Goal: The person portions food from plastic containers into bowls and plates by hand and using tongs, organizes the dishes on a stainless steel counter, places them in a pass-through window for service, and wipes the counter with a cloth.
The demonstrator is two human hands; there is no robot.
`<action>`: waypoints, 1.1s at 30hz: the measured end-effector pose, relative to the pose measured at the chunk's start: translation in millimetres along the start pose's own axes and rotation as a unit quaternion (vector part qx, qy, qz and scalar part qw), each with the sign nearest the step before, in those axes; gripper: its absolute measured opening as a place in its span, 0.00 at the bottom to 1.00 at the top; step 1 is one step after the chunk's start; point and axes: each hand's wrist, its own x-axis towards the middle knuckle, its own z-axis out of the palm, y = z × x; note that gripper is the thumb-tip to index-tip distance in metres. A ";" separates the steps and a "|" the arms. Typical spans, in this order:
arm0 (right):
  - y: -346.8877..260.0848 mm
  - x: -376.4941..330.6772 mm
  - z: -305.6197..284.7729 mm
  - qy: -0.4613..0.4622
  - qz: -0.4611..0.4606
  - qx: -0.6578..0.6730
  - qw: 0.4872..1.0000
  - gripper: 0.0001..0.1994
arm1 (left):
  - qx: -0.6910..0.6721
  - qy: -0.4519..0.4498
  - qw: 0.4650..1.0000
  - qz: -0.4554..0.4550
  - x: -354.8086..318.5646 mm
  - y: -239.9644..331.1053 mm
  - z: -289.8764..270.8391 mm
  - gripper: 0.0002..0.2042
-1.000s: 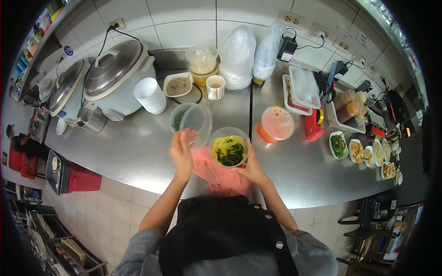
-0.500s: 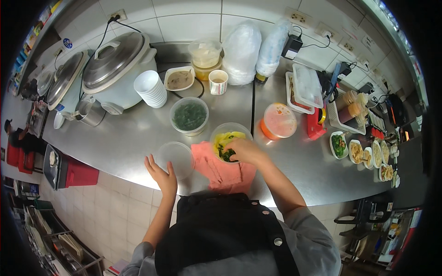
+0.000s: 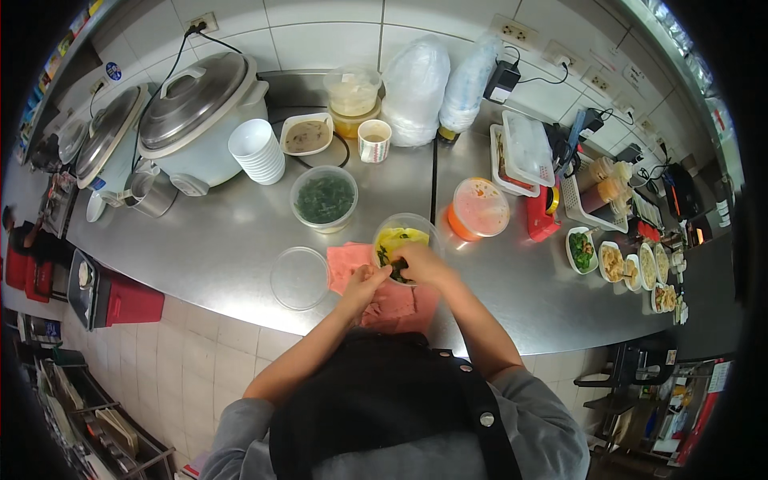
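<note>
A round clear plastic tub [image 3: 428,228] stands on a folded pink cloth [image 3: 346,261], right in front of me. Yellow and dark green chopped vegetables [image 3: 398,238] lie inside it. My right hand [image 3: 420,262] reaches down into the tub, its fingers curled among the dark green pieces; the fingertips are partly hidden. At the tub's near left rim, my left hand [image 3: 366,286] is closed with the thumb and fingers pinching the edge. A clear round lid [image 3: 300,278] lies flat on the steel counter left of the cloth.
Beyond the tub stand a tub of dark green food [image 3: 324,198] and a tub with orange contents [image 3: 478,210]. Stacked white bowls [image 3: 258,152] and large cookers [image 3: 200,104] fill the back left. Filled small dishes [image 3: 613,262] line the right, near a red tape dispenser [image 3: 542,216].
My left hand has moved right, from open beside the lid to closed at the tub's rim. My right hand stays in the tub. The whole view has shifted slightly.
</note>
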 end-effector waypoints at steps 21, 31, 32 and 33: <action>-100.4 126.9 -93.8 0.168 -0.114 0.241 0.949 0.07 | -0.060 0.175 0.955 0.231 -93.5 84.7 -135.3 0.10; -100.5 88.6 -45.4 -0.024 0.001 0.459 0.888 0.07 | -0.126 0.221 0.947 0.198 -46.3 56.3 -228.1 0.15; -98.9 77.9 -38.0 -0.041 0.005 0.456 0.889 0.07 | -0.132 0.211 0.954 0.168 -39.9 49.7 -234.4 0.15; -100.0 71.2 -32.8 -0.059 0.009 0.452 0.890 0.06 | -0.132 0.210 0.954 0.167 -37.6 45.8 -235.6 0.15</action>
